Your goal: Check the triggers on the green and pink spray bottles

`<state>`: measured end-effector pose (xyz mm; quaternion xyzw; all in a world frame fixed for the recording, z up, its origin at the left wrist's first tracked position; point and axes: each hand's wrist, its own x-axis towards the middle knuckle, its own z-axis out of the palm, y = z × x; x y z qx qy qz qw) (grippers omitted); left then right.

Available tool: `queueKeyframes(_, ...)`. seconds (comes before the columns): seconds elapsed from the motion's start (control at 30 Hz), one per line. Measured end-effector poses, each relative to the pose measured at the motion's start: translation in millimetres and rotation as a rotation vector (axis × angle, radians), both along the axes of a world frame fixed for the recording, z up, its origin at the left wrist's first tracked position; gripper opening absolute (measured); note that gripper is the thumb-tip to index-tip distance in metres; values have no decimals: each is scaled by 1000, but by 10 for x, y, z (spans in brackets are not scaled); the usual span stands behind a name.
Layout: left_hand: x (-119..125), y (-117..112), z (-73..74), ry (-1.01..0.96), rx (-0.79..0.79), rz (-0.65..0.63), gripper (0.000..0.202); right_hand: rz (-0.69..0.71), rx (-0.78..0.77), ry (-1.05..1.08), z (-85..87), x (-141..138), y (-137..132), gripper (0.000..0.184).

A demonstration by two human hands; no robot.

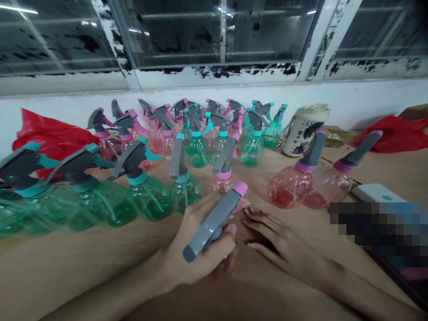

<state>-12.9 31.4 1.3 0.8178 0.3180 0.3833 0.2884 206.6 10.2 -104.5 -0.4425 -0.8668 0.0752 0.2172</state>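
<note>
My left hand (190,249) is closed around the neck of a spray bottle (214,223) with a grey trigger head and a pink nozzle. The hand hides most of its pink body. Close on the right, my right hand (284,240) rests low over the table with its fingers stretched out and apart, tips near the bottle; nothing is in it. Just beyond my hands stand a pink spray bottle (223,174) and a green spray bottle (187,189). Two more pink spray bottles, one of them nearer (289,187), lean beyond my right hand.
Several green spray bottles (110,207) line the left side of the table (83,267). Behind them, many pink and green ones crowd toward the wall. A printed cup (302,131), red plastic bags (394,133) and a white box (379,193) are at the right.
</note>
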Motion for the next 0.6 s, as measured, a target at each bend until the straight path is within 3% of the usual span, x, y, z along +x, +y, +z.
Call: queueKeyframes(0.6, -8, -13, 72, 43, -65, 34, 19, 13, -8, 33, -16, 28, 18, 47)
